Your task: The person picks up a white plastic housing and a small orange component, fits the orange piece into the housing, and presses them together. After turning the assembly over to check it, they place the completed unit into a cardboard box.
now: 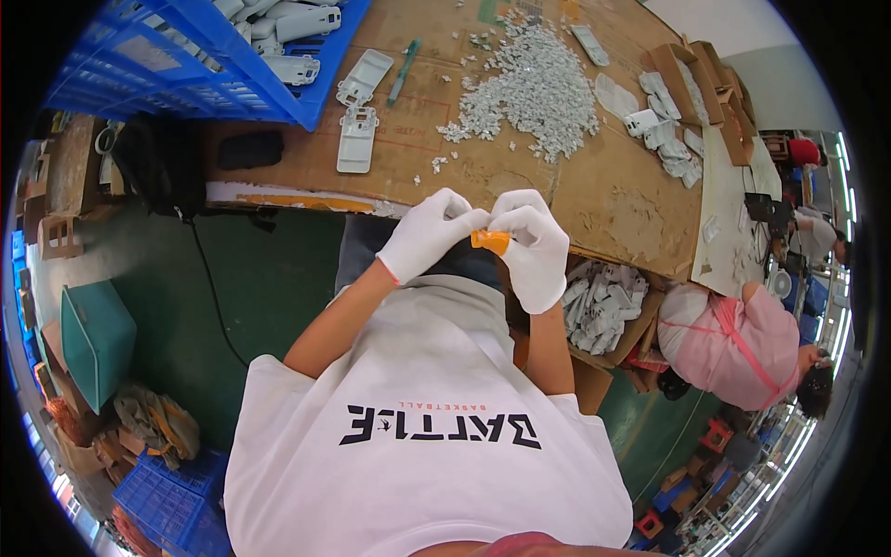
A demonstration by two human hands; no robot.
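Both my hands wear white gloves and meet just off the table's near edge. A short, shiny orange sleeve (490,242), which looks like a finger cot, sits between them at the tip of my right thumb. My right hand (536,249) is closed, its fingers curled over beside the orange piece. From the left, my left hand (429,237) pinches at the orange piece's upper edge with thumb and fingers together. Whether the thumb is inside the sleeve is hard to make out.
On the cardboard-covered table (418,139) lie a heap of small white pieces (538,88), a green pen (404,72) and white plastic housings (357,139). A blue crate (186,65) stands left. Below right is a box of white parts (605,306); a person in pink (729,343) is beyond.
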